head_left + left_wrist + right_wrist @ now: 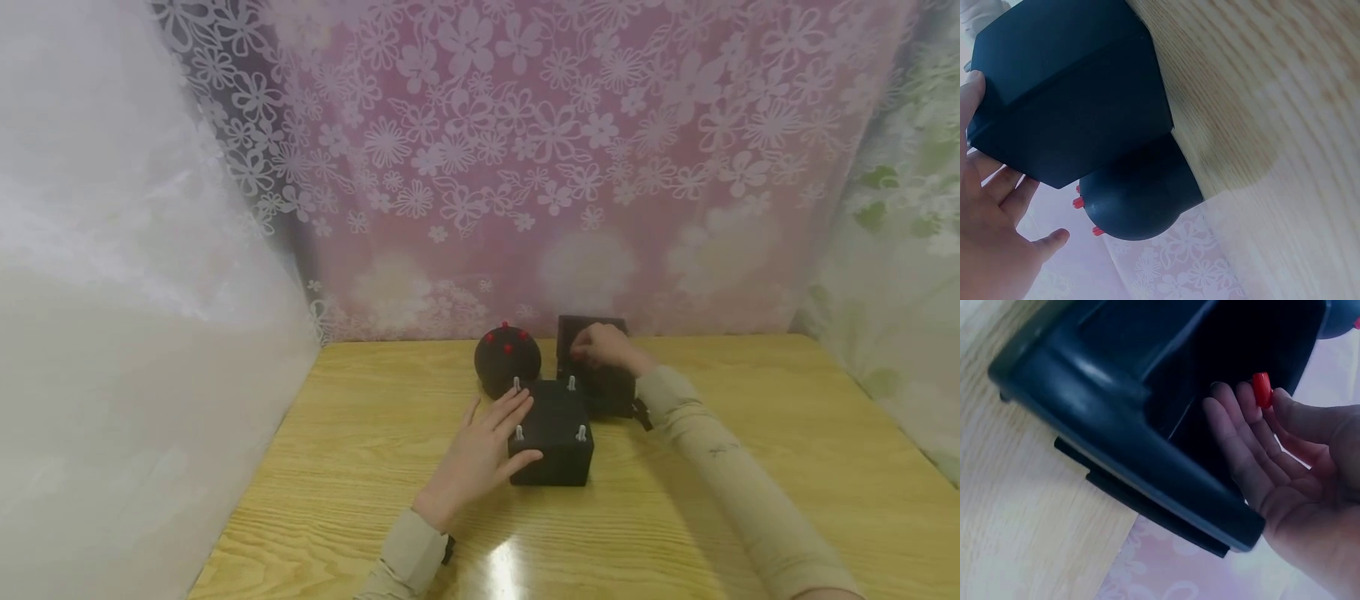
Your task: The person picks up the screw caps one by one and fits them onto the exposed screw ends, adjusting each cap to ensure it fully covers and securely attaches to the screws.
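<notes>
A black box [555, 462] with several pale upright pegs on its top stands in the middle of the table. My left hand [480, 454] rests on its left part, fingers stretched over the top and thumb reaching along the near side. Between thumb and forefinger, my right hand [606, 347] pinches a small red peg [1262, 390]. That hand is over the mouth of an open black bin [1110, 406], whose inside is dark. Behind the box, a round-topped black block [507, 367] carries several red pegs.
The wooden table [360, 433] holds all three black pieces close together near its back edge. A pink flowered curtain [480, 167] hangs right behind them. Pale sheets [150, 333] line the left side, and a leafy-patterned one [900, 250] the right.
</notes>
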Motion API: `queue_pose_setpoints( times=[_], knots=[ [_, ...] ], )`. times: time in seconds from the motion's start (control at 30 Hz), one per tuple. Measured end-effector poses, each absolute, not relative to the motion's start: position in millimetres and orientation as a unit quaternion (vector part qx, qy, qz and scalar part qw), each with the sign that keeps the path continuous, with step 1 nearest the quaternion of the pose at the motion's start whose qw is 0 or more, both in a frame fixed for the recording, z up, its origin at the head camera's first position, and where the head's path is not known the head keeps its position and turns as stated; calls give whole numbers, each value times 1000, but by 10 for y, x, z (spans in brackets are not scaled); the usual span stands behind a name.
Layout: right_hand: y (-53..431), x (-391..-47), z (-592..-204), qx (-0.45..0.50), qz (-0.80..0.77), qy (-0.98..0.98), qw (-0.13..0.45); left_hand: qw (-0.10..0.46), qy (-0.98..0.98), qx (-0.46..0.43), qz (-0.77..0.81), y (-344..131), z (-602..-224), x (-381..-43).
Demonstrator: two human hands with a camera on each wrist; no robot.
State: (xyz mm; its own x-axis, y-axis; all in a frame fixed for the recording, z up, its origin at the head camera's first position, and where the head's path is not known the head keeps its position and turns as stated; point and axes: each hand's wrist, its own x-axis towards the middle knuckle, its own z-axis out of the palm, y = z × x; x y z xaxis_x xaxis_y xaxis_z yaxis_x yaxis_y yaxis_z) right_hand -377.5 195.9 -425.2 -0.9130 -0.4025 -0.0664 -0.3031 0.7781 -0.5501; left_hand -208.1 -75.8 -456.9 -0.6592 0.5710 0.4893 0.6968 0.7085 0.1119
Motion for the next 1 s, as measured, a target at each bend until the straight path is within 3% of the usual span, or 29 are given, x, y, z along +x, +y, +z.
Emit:
queue_pose_setpoints(
  times=[0.47,0.83,1.0],
  knots=[
    [2095,-3555,-4251,-184,-413,887,90,218,-897,-356,-148,-754,-4544,-2057],
    [2128,-3459,-4284,-208,-525,824,36,221,-897,-354,-143,-764,-4565,-2067],
    [2090,-3413,-4237,-171,-536,826,31,220,-897,-354,-146,-755,-4565,-2070]
  ],
)
